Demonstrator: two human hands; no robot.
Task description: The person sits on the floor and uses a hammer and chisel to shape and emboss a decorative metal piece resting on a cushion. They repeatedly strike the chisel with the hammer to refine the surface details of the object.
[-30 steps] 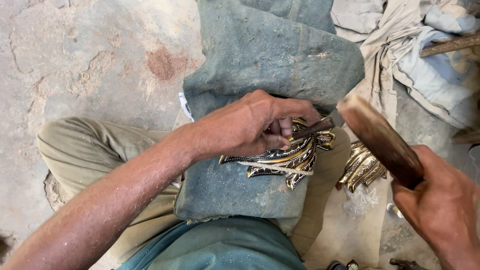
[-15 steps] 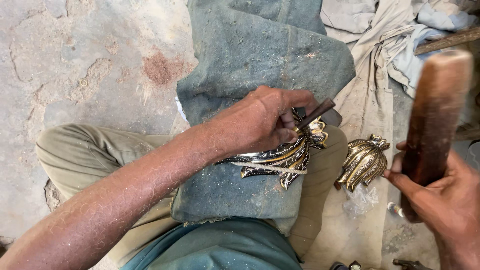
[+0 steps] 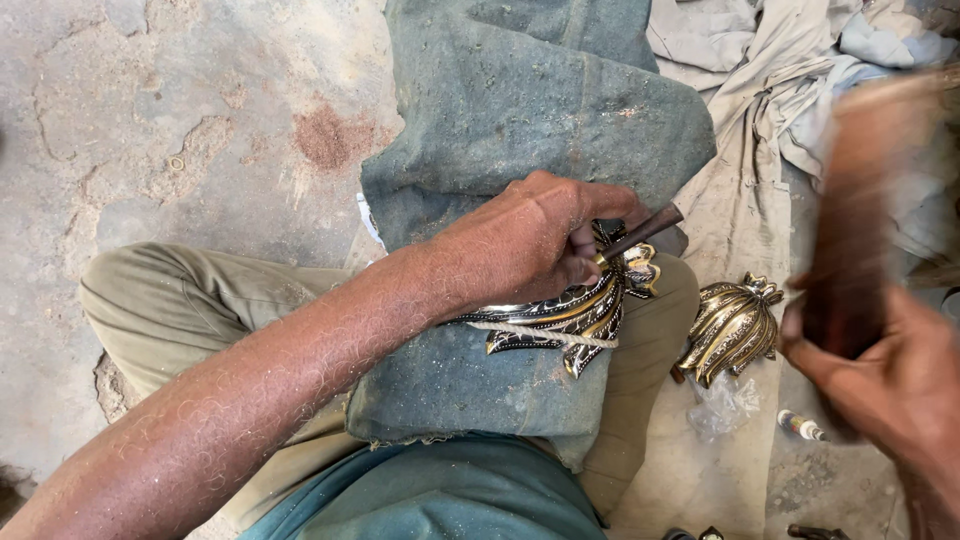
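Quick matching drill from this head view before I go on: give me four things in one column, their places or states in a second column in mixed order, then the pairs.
Things:
1. slim dark metal chisel
2. black-and-gold leaf-shaped metal ornament
3. second brass-coloured fluted ornament
4. brown wooden mallet

Places or states:
A. lies on the pale ground beside the knee
B. raised and motion-blurred in the right hand
C. pinched in the left hand, tip down on the work
D. rests on the dusty grey-green cloth pad over the lap

Pairs: 1-C, 2-D, 3-A, 4-B
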